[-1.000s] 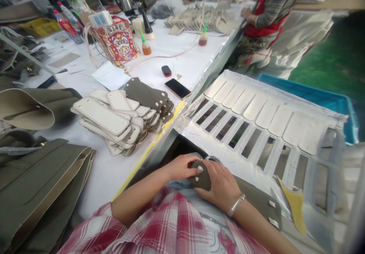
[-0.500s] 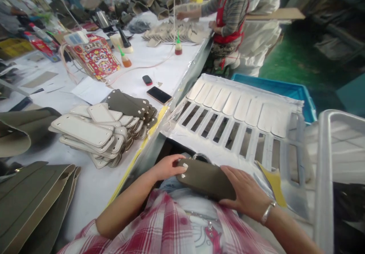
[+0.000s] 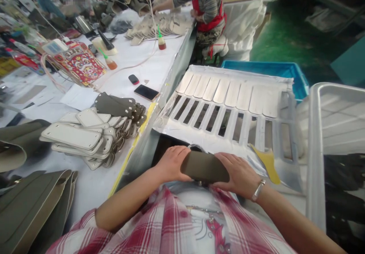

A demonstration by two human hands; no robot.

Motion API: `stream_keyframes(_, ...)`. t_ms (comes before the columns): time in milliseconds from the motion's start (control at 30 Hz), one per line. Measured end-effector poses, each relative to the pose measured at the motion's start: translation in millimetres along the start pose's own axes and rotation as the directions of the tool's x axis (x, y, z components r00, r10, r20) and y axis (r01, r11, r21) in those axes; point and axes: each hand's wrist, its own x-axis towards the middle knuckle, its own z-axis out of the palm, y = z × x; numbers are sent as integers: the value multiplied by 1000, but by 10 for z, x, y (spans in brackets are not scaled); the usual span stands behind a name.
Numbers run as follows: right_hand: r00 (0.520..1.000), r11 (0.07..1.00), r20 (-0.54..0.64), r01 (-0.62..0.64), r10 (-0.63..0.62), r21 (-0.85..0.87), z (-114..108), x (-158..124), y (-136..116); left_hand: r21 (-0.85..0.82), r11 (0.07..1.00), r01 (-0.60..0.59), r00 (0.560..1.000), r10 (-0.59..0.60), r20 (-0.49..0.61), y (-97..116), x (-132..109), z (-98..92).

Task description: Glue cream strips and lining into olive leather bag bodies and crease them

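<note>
Between my two hands, close to my body, is a dark olive oblong panel (image 3: 203, 166) with rounded ends. My left hand (image 3: 173, 164) is closed round its left end, and my right hand (image 3: 238, 172) grips the right end. Both ends are partly hidden by the fingers. Just beyond lies a white slotted frame (image 3: 211, 123) with pale oblong pieces (image 3: 228, 92) in a row along its far part. A yellow spreader (image 3: 269, 162) rests on the frame, right of my right hand. To the left, white oblong pieces (image 3: 74, 135) are piled beside similar dark olive pieces (image 3: 115, 105).
On the white table (image 3: 122, 65) are a phone (image 3: 146, 92), a small black-and-red object (image 3: 133, 80) and green-tipped bottles (image 3: 161, 41). Folded olive panels (image 3: 34, 204) lie at the left. A blue crate (image 3: 298, 75) and a grey bin (image 3: 315, 140) stand right. A person in a red apron (image 3: 209, 14) works beyond.
My left hand has wrapped further round the panel's left end, covering the white tabs seen before. The panel has turned more level. The whole view has shifted, so surroundings appear further left.
</note>
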Motion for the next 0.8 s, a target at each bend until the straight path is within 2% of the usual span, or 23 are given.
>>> stream_keyframes(167,1000,1000,-25,15,-15,-2,-13,22,-60,-63,998,30,998,-34,-49,-19,-38,-34)
stream_keyframes(300,992,993,-43,115,-115,9,11,215,-284,-80,997,23,998,-29,-63,-15,-6,-21)
stream_keyframes(367,991,991,-53,128,-126,41,45,336,-395,-94,995,31,998,-37,-59,-21,14,-6)
stream_keyframes(567,994,991,-61,98,-92,95,109,491,-473,-186,981,47,999,-48,2,-89,14,-85)
stream_keyframes(700,995,992,-46,93,-89,84,105,489,-453,-311,949,48,995,-18,99,-248,-81,-204)
stream_keyframes(800,994,992,-47,98,-95,79,115,500,-449,-348,936,56,994,-22,103,-356,-139,-228)
